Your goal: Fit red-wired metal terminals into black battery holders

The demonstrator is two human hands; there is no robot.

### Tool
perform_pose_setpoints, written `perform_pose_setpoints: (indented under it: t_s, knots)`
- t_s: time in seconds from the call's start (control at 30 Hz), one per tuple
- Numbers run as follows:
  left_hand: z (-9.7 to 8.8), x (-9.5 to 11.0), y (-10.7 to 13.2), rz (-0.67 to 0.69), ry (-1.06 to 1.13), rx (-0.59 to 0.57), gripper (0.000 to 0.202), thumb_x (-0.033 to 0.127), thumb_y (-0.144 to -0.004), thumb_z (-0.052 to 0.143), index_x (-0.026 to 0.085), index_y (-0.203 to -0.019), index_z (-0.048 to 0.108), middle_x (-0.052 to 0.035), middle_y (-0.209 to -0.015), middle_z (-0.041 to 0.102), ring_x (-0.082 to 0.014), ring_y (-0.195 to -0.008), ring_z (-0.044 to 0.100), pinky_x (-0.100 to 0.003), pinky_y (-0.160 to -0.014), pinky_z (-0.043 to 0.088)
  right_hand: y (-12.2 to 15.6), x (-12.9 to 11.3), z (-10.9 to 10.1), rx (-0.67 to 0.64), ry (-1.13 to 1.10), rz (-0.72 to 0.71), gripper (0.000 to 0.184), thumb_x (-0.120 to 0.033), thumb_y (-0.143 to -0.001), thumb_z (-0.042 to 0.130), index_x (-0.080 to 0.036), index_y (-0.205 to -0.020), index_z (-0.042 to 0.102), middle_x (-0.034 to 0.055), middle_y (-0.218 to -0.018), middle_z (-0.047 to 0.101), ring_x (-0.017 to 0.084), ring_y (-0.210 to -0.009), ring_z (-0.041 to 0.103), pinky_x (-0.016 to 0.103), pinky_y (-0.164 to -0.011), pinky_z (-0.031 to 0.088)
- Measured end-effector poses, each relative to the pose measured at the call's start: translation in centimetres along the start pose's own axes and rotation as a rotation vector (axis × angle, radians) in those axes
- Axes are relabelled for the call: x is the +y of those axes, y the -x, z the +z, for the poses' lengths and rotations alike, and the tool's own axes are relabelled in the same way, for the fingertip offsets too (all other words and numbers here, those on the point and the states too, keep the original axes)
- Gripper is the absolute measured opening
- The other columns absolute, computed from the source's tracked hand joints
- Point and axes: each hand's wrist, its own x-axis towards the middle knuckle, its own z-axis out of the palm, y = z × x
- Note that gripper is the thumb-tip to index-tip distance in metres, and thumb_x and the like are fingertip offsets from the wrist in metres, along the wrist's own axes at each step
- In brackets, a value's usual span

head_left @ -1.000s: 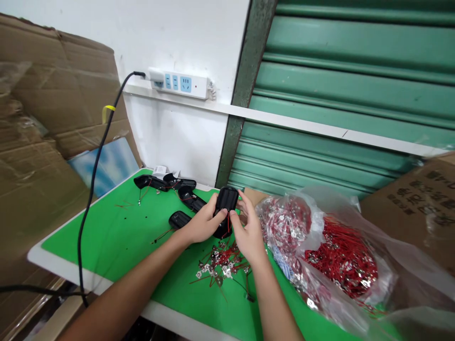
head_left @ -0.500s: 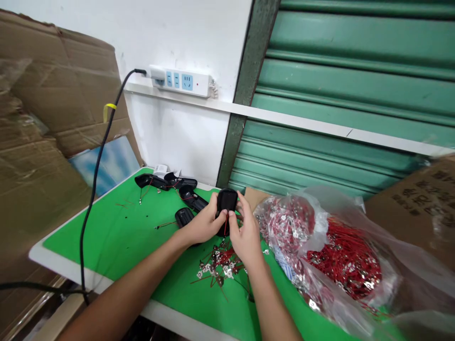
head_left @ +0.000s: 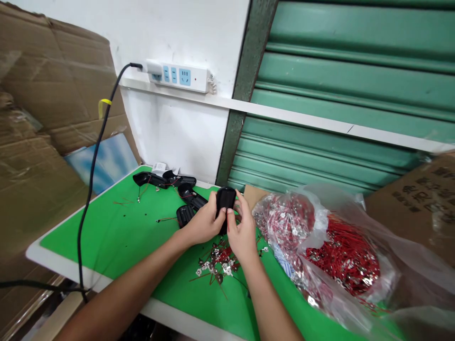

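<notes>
My left hand (head_left: 203,221) is closed on the left side of a black plastic housing (head_left: 225,197), its thumb on the front. From the right, my right hand (head_left: 243,228) grips the same housing, fingers behind it and thumb against its lower front. A bit of red wire shows by my right thumb; its end is hidden. Below the hands lies a loose pile of small metal contact tabs with red wires (head_left: 218,263). Further black housings, one beside my left wrist (head_left: 184,215) and others toward the back (head_left: 151,179), rest on the green table top (head_left: 106,237).
A clear plastic bag (head_left: 341,255) full of red-wired metal tabs lies at the right. Cardboard (head_left: 53,94) stands at the left, and a box (head_left: 419,203) at the right. A black cable (head_left: 93,175) hangs from a power strip (head_left: 179,76) across the table's left side.
Both hands stay on the housing, which is turned slightly. Less of the red wire shows below the thumbs now. The view has shifted a little.
</notes>
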Motion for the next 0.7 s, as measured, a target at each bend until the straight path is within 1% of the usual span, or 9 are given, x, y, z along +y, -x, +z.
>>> perform_pose_setpoints:
  t_s: [0.13,0.23,0.3,0.37,0.5,0.57,0.63,0.67,0.7]
  knots:
    - [-0.5,0.1,-0.5,-0.068,0.155,-0.021,0.031,0.031,-0.094,0.038,0.015,-0.12,0.038,-0.0099,-0.116,0.052,-0.0238,-0.123,0.048,-0.044,-0.113,0.04,-0.7,0.0,-0.8,-0.062,-0.165,0.048,0.052,-0.031,-0.094,0.057,-0.024,-0.145,0.053,0.0109,-0.121,0.07,0.023,-0.11,0.069,0.035,-0.089,0.058]
    - [-0.7,-0.2,-0.7,-0.043,0.221,-0.011,0.042,0.036,-0.094,0.043,0.015,-0.13,0.036,-0.0096,-0.124,0.049,-0.023,-0.125,0.046,-0.045,-0.117,0.037,-1.1,-0.2,-1.3,-0.091,-0.242,0.076,0.049,-0.034,-0.092,0.06,-0.023,-0.139,0.059,0.0096,-0.116,0.072,0.021,-0.103,0.071,0.035,-0.089,0.058]
    - [-0.8,-0.4,-0.6,0.0,0.214,-0.02,0.047,0.039,-0.094,0.046,0.015,-0.132,0.034,-0.01,-0.125,0.049,-0.0229,-0.125,0.045,-0.045,-0.118,0.036,-1.2,-0.2,-1.4,-0.079,-0.257,0.09,0.047,-0.035,-0.091,0.061,-0.023,-0.136,0.062,0.0092,-0.114,0.073,0.021,-0.101,0.072,0.036,-0.091,0.057]
    - [-0.7,-0.7,-0.4,0.028,0.185,-0.042,0.048,0.042,-0.095,0.045,0.013,-0.132,0.035,-0.0104,-0.121,0.05,-0.0234,-0.126,0.044,-0.045,-0.119,0.037,-1.2,-0.2,-1.3,-0.061,-0.266,0.11,0.046,-0.036,-0.089,0.063,-0.022,-0.133,0.064,0.0092,-0.112,0.073,0.021,-0.1,0.072,0.036,-0.092,0.057]
    - [-0.5,-0.8,-0.6,0.054,0.13,-0.061,0.053,0.047,-0.095,0.046,0.01,-0.131,0.037,-0.0132,-0.121,0.051,-0.0253,-0.128,0.043,-0.049,-0.121,0.034,-1.2,-0.1,-1.3,-0.031,-0.28,0.174,0.045,-0.037,-0.084,0.068,-0.022,-0.127,0.068,0.0078,-0.107,0.074,0.02,-0.094,0.072,0.033,-0.085,0.057]
    - [-0.7,0.0,-1.1,0.04,0.171,-0.044,0.057,0.049,-0.092,0.051,0.01,-0.132,0.038,-0.0151,-0.126,0.05,-0.0262,-0.131,0.042,-0.048,-0.123,0.032,-1.4,-0.3,-1.5,-0.001,-0.327,0.209,0.046,-0.039,-0.081,0.073,-0.022,-0.123,0.07,0.0071,-0.103,0.074,0.019,-0.091,0.071,0.03,-0.08,0.056]
    - [-1.4,1.3,-0.9,-0.013,0.315,-0.041,0.062,0.051,-0.09,0.054,0.011,-0.135,0.038,-0.0157,-0.132,0.05,-0.0264,-0.132,0.044,-0.046,-0.122,0.034,-1.7,-0.7,-1.9,0.035,-0.454,0.261,0.05,-0.046,-0.079,0.075,-0.022,-0.122,0.07,0.0072,-0.103,0.074,0.018,-0.087,0.071,0.027,-0.069,0.055]
    - [-2.0,2.1,-0.2,-0.051,0.412,-0.06,0.065,0.052,-0.09,0.054,0.012,-0.139,0.037,-0.0153,-0.134,0.051,-0.0262,-0.132,0.047,-0.045,-0.121,0.037,-1.8,-0.9,-2.1,0.053,-0.534,0.292,0.052,-0.05,-0.078,0.075,-0.022,-0.122,0.069,0.0074,-0.103,0.074,0.018,-0.083,0.07,0.026,-0.062,0.054]
    - [-2.6,2.9,1.0,-0.089,0.507,-0.1,0.067,0.054,-0.091,0.051,0.015,-0.142,0.036,-0.0143,-0.134,0.052,-0.0257,-0.129,0.051,-0.044,-0.117,0.042,-2.0,-1.1,-2.4,0.074,-0.609,0.318,0.055,-0.055,-0.077,0.074,-0.022,-0.121,0.069,0.0075,-0.102,0.073,0.017,-0.078,0.069,0.025,-0.056,0.051]
